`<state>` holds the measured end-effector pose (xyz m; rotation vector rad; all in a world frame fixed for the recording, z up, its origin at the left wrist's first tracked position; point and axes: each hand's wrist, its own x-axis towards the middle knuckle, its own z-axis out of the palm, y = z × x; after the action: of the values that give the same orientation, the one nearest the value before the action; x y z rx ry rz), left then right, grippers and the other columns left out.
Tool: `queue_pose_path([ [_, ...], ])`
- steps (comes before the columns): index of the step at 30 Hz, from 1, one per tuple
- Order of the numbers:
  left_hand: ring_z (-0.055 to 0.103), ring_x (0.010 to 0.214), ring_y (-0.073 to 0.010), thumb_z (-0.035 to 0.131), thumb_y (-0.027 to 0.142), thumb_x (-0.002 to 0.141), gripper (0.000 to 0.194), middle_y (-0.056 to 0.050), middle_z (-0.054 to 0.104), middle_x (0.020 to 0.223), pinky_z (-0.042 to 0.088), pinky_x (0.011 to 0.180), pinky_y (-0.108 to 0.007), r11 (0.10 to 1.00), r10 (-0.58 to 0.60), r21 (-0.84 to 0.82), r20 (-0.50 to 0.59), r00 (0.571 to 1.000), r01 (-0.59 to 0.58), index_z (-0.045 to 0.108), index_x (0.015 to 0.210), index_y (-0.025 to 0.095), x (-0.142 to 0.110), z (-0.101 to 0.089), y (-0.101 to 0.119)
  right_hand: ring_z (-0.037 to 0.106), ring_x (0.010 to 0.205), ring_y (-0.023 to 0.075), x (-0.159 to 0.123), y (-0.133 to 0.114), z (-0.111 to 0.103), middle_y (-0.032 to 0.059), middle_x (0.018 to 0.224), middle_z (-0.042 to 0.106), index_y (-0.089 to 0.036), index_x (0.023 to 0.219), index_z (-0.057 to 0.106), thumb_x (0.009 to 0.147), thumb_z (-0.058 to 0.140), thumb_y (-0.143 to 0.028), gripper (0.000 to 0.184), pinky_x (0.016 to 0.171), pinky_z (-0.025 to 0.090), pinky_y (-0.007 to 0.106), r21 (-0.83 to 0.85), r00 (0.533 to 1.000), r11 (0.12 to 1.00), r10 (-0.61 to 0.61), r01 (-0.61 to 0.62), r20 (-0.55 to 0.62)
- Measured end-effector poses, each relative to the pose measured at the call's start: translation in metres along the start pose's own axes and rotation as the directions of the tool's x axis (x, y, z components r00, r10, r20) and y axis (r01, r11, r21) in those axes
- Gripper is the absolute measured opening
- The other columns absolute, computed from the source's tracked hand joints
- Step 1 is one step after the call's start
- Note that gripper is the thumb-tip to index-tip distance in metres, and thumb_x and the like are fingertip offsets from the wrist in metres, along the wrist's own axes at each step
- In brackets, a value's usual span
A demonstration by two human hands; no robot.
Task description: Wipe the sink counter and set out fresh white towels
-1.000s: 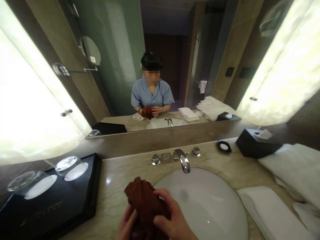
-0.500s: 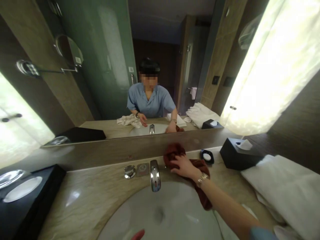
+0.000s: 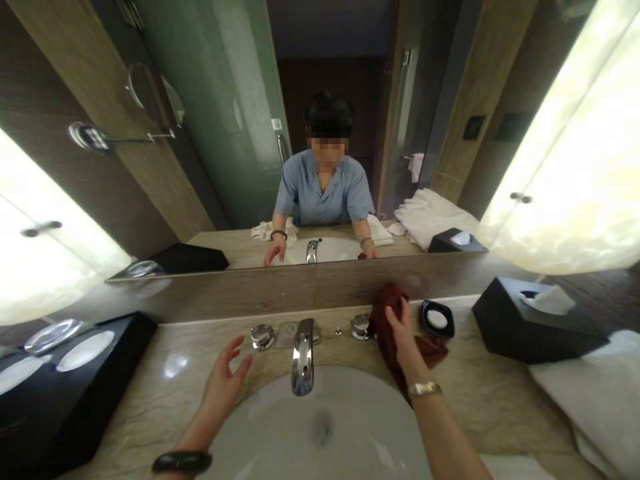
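Note:
My right hand (image 3: 404,338) presses a dark red cloth (image 3: 387,312) against the back of the marble counter (image 3: 165,393), just right of the right tap knob (image 3: 360,326). Part of the cloth trails toward me under my wrist, which wears a metal watch. My left hand (image 3: 223,387) hovers open with spread fingers over the counter at the left rim of the white basin (image 3: 350,440), holding nothing; a dark bangle sits on that wrist. The chrome faucet (image 3: 303,355) stands between my hands.
A black soap dish (image 3: 437,319) and a black tissue box (image 3: 535,320) sit right of the cloth, with folded white towels (image 3: 595,393) at far right. A black tray (image 3: 65,380) with glass lids is at left. The wall mirror (image 3: 320,133) shows my reflection.
My right hand slid the red cloth along the back of the counter, close to the right knob. My left hand came up into view, open, beside the basin.

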<state>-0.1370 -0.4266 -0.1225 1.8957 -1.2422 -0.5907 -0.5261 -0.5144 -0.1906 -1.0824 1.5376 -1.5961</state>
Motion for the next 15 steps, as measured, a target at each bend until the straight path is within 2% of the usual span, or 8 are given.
queue_pose_path([
  [2, 0.059, 0.135, -0.0406, 0.050, 0.047, 0.075, 0.084, -0.028, 0.054, 0.154, 0.048, 0.115, -0.057, 0.992, 0.031, 0.126, -0.008, 0.999, -0.029, 0.047, 0.146, 0.001, 0.020, 0.014, 0.012, 0.047, 0.149, 0.0374, 0.006, -0.007, 0.023, 0.0291, 0.156, 0.049, -0.011, 0.147, 0.043, 0.083, 0.060, -0.056, 0.081, 0.123, 0.038, 0.059, -0.083, 0.999, 0.997, 0.006, -0.003, 0.041],
  [4, 0.060, 0.135, -0.0377, 0.051, 0.040, 0.080, 0.079, -0.029, 0.057, 0.150, 0.048, 0.115, -0.052, 0.977, 0.047, 0.205, 0.026, 0.999, -0.051, 0.045, 0.147, -0.001, 0.034, 0.028, 0.018, 0.043, 0.151, 0.0389, -0.005, -0.007, 0.032, 0.0331, 0.157, 0.046, -0.007, 0.145, 0.042, 0.085, 0.058, -0.048, 0.075, 0.126, 0.033, 0.060, -0.136, 0.997, 0.991, 0.008, 0.002, 0.076],
  [6, 0.066, 0.125, -0.0348, 0.054, 0.036, 0.083, 0.070, -0.027, 0.066, 0.137, 0.051, 0.111, -0.047, 0.971, 0.056, 0.228, 0.063, 0.996, -0.070, 0.050, 0.143, 0.000, 0.043, 0.038, 0.019, 0.045, 0.150, 0.0370, -0.034, 0.001, 0.022, 0.0302, 0.156, 0.047, -0.009, 0.146, 0.040, 0.089, 0.053, -0.044, 0.068, 0.126, 0.034, 0.059, -0.162, 0.997, 0.986, -0.018, 0.030, 0.074],
  [8, 0.069, 0.117, -0.0342, 0.057, 0.033, 0.085, 0.062, -0.026, 0.070, 0.128, 0.054, 0.107, -0.046, 0.965, 0.065, 0.249, 0.082, 0.995, -0.083, 0.055, 0.137, 0.000, 0.048, 0.045, 0.017, 0.051, 0.144, 0.0363, -0.073, 0.013, 0.005, 0.0267, 0.151, 0.052, -0.013, 0.145, 0.043, 0.094, 0.049, -0.041, 0.059, 0.123, 0.039, 0.061, -0.239, 0.989, 0.962, -0.108, 0.129, 0.100],
  [10, 0.067, 0.123, -0.0374, 0.058, 0.032, 0.088, 0.061, -0.030, 0.068, 0.131, 0.052, 0.108, -0.049, 0.961, 0.050, 0.267, 0.067, 0.996, -0.067, 0.054, 0.138, -0.003, 0.051, 0.048, 0.013, 0.056, 0.138, 0.0362, -0.105, 0.020, 0.001, 0.0252, 0.147, 0.055, -0.014, 0.142, 0.050, 0.097, 0.045, -0.033, 0.049, 0.119, 0.045, 0.061, -0.340, 0.949, 0.896, -0.215, 0.285, 0.229],
  [11, 0.064, 0.128, -0.0391, 0.058, 0.032, 0.090, 0.063, -0.032, 0.065, 0.135, 0.050, 0.111, -0.050, 0.961, 0.035, 0.273, 0.053, 0.998, -0.049, 0.052, 0.140, -0.005, 0.052, 0.050, 0.012, 0.058, 0.137, 0.0364, -0.115, 0.019, 0.006, 0.0258, 0.146, 0.055, -0.013, 0.142, 0.053, 0.097, 0.042, -0.025, 0.048, 0.118, 0.046, 0.060, -0.385, 0.916, 0.851, -0.237, 0.356, 0.323],
  [13, 0.059, 0.135, -0.0409, 0.059, 0.035, 0.093, 0.068, -0.034, 0.062, 0.142, 0.045, 0.116, -0.050, 0.961, 0.000, 0.277, 0.020, 1.000, -0.006, 0.048, 0.144, -0.007, 0.052, 0.055, 0.011, 0.057, 0.137, 0.0375, -0.122, 0.006, 0.029, 0.0288, 0.147, 0.052, -0.008, 0.148, 0.052, 0.091, 0.040, -0.010, 0.058, 0.119, 0.047, 0.057, -0.465, 0.845, 0.762, -0.194, 0.450, 0.499],
  [15, 0.056, 0.138, -0.0421, 0.060, 0.040, 0.094, 0.073, -0.035, 0.060, 0.143, 0.043, 0.118, -0.049, 0.958, -0.043, 0.281, -0.033, 0.999, 0.051, 0.046, 0.145, -0.010, 0.051, 0.062, 0.015, 0.058, 0.137, 0.0390, -0.116, -0.010, 0.051, 0.0324, 0.146, 0.050, -0.002, 0.155, 0.046, 0.082, 0.040, 0.001, 0.073, 0.119, 0.046, 0.055, -0.538, 0.799, 0.685, -0.109, 0.492, 0.591],
])
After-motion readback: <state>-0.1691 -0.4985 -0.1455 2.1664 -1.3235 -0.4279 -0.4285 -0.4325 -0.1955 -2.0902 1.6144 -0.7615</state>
